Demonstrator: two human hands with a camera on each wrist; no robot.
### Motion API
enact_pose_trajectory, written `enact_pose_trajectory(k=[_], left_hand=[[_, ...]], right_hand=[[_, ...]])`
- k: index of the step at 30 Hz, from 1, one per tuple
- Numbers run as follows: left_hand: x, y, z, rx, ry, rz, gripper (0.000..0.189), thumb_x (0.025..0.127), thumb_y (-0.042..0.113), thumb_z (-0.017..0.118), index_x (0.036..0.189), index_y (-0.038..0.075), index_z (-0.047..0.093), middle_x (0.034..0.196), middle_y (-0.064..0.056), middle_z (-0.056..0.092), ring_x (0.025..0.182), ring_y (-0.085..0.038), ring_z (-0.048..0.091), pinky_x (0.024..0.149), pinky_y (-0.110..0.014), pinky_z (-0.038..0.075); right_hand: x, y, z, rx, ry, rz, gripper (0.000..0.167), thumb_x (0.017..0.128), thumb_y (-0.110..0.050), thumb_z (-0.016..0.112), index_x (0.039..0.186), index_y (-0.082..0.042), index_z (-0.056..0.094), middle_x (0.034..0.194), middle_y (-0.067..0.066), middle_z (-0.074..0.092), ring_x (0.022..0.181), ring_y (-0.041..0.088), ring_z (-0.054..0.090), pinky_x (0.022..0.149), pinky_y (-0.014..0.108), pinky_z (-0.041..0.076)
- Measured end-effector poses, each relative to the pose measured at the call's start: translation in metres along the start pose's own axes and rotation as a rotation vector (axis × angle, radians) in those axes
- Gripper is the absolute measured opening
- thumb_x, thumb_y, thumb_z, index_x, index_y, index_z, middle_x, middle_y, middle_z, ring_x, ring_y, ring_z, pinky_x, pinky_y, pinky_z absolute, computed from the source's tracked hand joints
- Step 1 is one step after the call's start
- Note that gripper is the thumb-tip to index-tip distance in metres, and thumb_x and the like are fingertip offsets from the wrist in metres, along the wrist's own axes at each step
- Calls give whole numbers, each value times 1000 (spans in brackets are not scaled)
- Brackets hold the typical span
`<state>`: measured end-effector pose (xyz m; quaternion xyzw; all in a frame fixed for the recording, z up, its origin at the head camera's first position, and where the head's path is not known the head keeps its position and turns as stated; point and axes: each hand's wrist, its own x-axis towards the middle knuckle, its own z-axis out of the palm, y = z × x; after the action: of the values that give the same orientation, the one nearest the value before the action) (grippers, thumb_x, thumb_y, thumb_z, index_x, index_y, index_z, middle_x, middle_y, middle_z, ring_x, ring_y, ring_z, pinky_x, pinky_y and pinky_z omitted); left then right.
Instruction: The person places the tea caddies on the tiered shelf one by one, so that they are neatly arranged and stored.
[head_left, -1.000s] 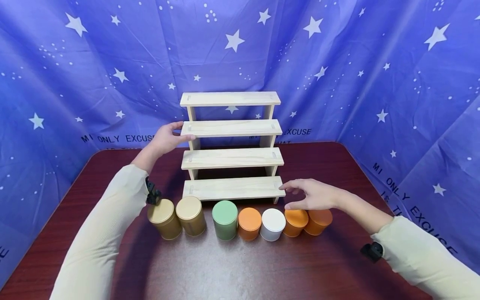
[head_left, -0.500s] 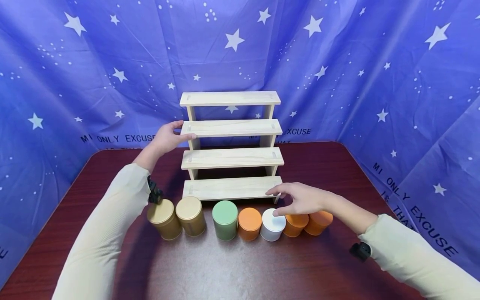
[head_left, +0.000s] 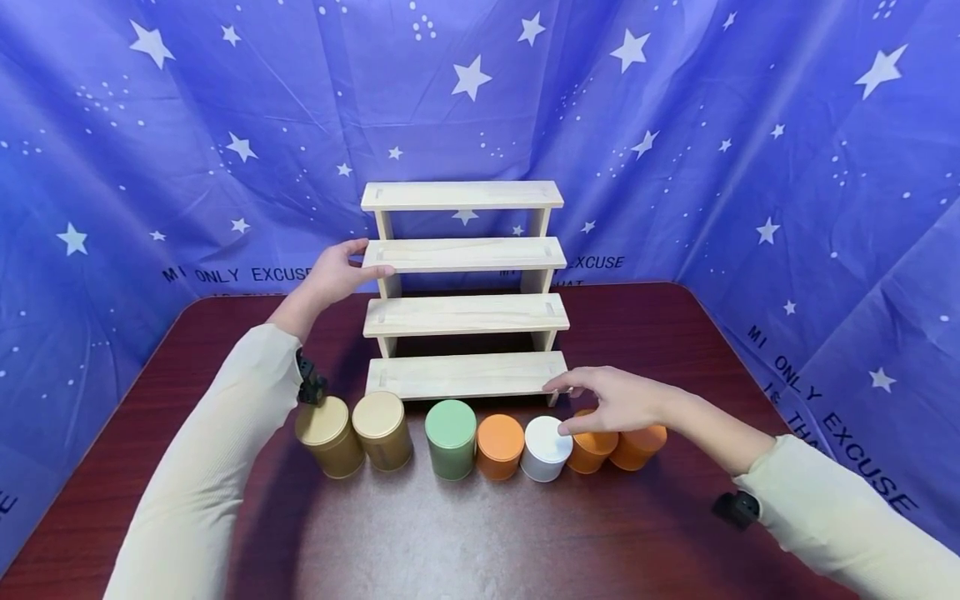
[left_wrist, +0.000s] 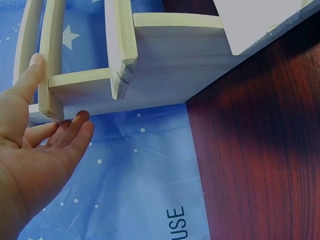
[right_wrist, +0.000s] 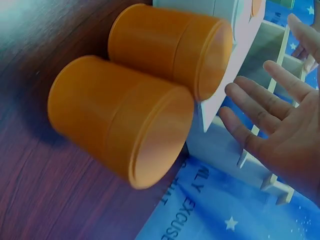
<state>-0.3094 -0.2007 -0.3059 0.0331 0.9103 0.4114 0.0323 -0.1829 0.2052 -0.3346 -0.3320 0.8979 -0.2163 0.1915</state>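
Observation:
A pale wooden stepped shelf (head_left: 467, 255) stands on the dark red table, its boards bare. My left hand (head_left: 336, 273) grips the left end of its second board from the top; in the left wrist view the thumb (left_wrist: 33, 75) lies on the board's edge, fingers on the other side. My right hand (head_left: 621, 400) hovers by the lowest board's right end, above the white tin (head_left: 546, 457) and two orange tins. Its fingers spread and hold nothing. The right wrist view shows those two orange tins, one nearer (right_wrist: 100, 115) and one behind (right_wrist: 160, 40), below the fingers.
Left along the row before the shelf stand two gold tins (head_left: 382, 442), a green tin (head_left: 452, 450) and another orange tin (head_left: 499, 454). A blue star-printed cloth (head_left: 300, 125) hangs behind and beside the table (head_left: 450, 542).
My right hand moved left over the white tin, then slightly back to the right. The left hand has kept its place on the shelf, and the tins have not moved.

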Motion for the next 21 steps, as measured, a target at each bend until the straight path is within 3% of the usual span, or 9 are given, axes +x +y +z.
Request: enact_pose_trajectory(k=[11, 21], left_hand=[[0, -1, -2, -18, 6, 1, 88, 82, 40, 70, 147, 2, 25, 140, -22, 43, 127, -33, 44, 104, -46, 42], [-1, -1, 0, -58, 7, -5, 88, 82, 38, 71, 147, 1, 24, 142, -21, 42, 128, -32, 44, 102, -46, 45]], right_hand=[[-26, 20, -8, -31, 47, 57, 62, 80, -49, 68, 127, -11, 55, 119, 6, 62, 107, 29, 60, 83, 35, 53], [-50, 40, -6, -9, 74, 129, 63, 79, -48, 70, 126, -8, 55, 120, 10, 61, 108, 30, 59, 89, 47, 52]])
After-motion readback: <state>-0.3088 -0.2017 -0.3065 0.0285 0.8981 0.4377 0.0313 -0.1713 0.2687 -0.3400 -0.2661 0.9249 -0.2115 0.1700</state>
